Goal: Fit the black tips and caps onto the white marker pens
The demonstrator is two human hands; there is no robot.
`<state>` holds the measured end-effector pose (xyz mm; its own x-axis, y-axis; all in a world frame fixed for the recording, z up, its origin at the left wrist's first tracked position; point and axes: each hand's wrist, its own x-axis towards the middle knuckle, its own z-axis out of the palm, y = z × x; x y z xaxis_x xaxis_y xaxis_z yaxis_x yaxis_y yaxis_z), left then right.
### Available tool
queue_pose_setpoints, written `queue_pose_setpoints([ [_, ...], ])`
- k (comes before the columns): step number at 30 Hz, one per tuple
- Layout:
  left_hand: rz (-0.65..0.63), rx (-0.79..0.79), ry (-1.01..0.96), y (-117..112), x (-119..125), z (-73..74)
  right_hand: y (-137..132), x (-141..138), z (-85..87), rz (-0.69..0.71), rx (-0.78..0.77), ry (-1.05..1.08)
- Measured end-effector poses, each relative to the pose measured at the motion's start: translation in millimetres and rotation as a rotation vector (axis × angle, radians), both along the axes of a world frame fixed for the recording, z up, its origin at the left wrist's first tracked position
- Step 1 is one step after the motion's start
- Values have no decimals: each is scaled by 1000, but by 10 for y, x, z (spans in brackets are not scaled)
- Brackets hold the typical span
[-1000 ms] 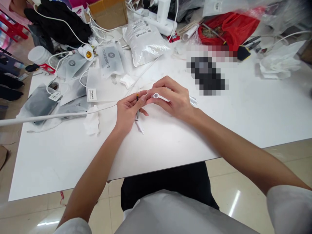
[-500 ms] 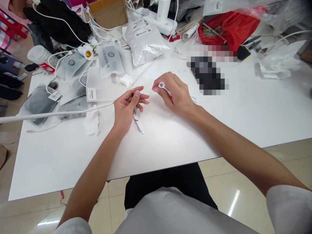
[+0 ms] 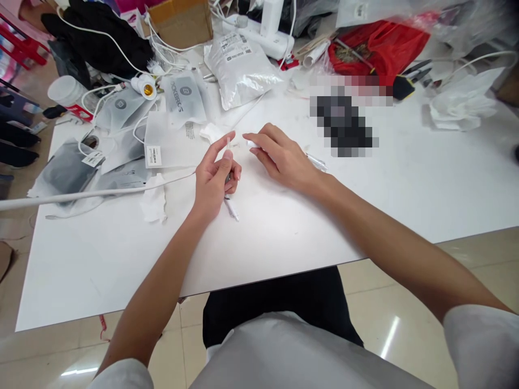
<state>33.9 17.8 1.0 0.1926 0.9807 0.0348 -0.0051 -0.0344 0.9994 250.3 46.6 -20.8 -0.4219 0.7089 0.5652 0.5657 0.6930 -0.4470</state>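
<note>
My left hand [image 3: 219, 175] pinches a thin pale piece [image 3: 228, 142] between thumb and index finger. Its other fingers are curled, and a slim white printed tube [image 3: 231, 208] shows below them; whether they hold it is hidden. Facing it, my right hand [image 3: 279, 154] is closed around a white tube [image 3: 252, 144], whose end pokes out by the fingertips. A shiny clear-silver end [image 3: 317, 162] shows beyond the right wrist; I cannot tell if it belongs to the same tube. A small gap separates the two hands, just above the white table [image 3: 259, 243].
Frosted pouches [image 3: 184, 100] and a white cable [image 3: 101, 194] lie on the left. Behind are a stuffed white parcel bag [image 3: 243, 70], a power strip [image 3: 267, 40] and a red bag [image 3: 399, 48]. Crumpled white paper [image 3: 154, 200] lies by my left forearm. A blurred-out dark thing [image 3: 344, 121] is at right.
My left fingers have curled in, and a thin pale piece now shows at the fingertips where a dark-and-yellow bit was. My right hand has shifted left, turning the tube's open end from view.
</note>
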Motion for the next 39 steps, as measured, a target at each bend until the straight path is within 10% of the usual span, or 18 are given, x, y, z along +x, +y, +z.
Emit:
queue_pose_setpoints([
  [14, 114, 517, 350, -70, 21, -62, -55, 2, 83, 0, 35, -32],
  [39, 163, 701, 599, 13, -35, -193, 25, 42, 87, 56, 77, -53],
])
